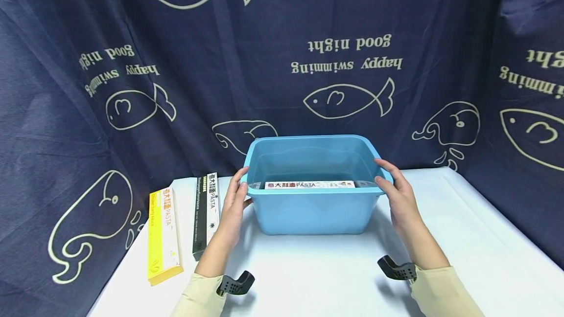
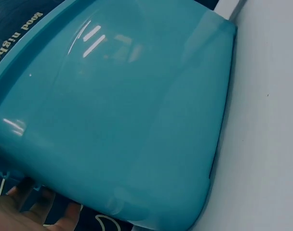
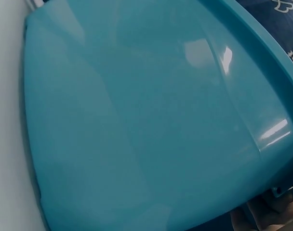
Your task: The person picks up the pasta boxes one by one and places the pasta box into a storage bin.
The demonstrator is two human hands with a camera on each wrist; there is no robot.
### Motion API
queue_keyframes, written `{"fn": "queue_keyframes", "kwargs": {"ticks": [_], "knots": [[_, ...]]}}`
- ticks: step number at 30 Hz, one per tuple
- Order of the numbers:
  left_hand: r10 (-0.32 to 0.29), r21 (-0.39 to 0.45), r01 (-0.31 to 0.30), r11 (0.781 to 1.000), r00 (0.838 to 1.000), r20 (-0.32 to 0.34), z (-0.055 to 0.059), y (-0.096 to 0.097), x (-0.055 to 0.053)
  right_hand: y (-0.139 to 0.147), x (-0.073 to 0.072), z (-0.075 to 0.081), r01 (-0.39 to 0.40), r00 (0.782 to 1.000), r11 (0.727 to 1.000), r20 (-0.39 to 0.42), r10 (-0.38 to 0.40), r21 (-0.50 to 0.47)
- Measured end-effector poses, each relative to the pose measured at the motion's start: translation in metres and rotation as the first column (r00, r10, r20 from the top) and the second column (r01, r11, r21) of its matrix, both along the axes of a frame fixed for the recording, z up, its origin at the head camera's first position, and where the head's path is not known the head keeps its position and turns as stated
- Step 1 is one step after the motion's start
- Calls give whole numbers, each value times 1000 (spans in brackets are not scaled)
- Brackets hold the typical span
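Note:
A light blue plastic storage bin stands on the table. My left hand grips its left end at the rim, the thumb near the front corner. At the opposite end, my right hand holds the right rim and handle. Inside the bin, a white pasta box shows above the front rim; the rest of it is hidden. In the left wrist view the bin's wall fills most of the picture, with fingers under the rim. Fingers likewise curl below the rim in the right wrist view.
To the left lie a yellow and white pasta box and a black and white pasta box, the latter close beside my left forearm. A dark blue curtain with fish drawings hangs behind the white table.

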State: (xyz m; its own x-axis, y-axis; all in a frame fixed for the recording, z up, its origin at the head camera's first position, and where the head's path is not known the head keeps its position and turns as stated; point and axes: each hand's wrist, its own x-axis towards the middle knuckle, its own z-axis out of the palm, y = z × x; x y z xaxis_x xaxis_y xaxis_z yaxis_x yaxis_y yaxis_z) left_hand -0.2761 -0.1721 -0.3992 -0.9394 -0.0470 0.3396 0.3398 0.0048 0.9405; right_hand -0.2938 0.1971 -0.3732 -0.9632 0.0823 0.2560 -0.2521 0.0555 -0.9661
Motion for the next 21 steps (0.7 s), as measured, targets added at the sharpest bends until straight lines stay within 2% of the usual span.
{"fn": "queue_keyframes", "kwargs": {"ticks": [4, 15, 21], "knots": [[-25, -9, 25, 1000, 1000, -3, 1, 0, 1, 3, -1, 0, -3, 1000, 1000, 13, 3, -23], [-35, -6, 35, 999, 999, 2, 2, 3, 1, 8, -1, 0, 36, 999, 996, 15, -35, -82], [4, 6, -4, 1000, 1000, -11, 7, 0, 1, 11, -2, -1, 28, 1000, 997, -1, -28, -76]]}}
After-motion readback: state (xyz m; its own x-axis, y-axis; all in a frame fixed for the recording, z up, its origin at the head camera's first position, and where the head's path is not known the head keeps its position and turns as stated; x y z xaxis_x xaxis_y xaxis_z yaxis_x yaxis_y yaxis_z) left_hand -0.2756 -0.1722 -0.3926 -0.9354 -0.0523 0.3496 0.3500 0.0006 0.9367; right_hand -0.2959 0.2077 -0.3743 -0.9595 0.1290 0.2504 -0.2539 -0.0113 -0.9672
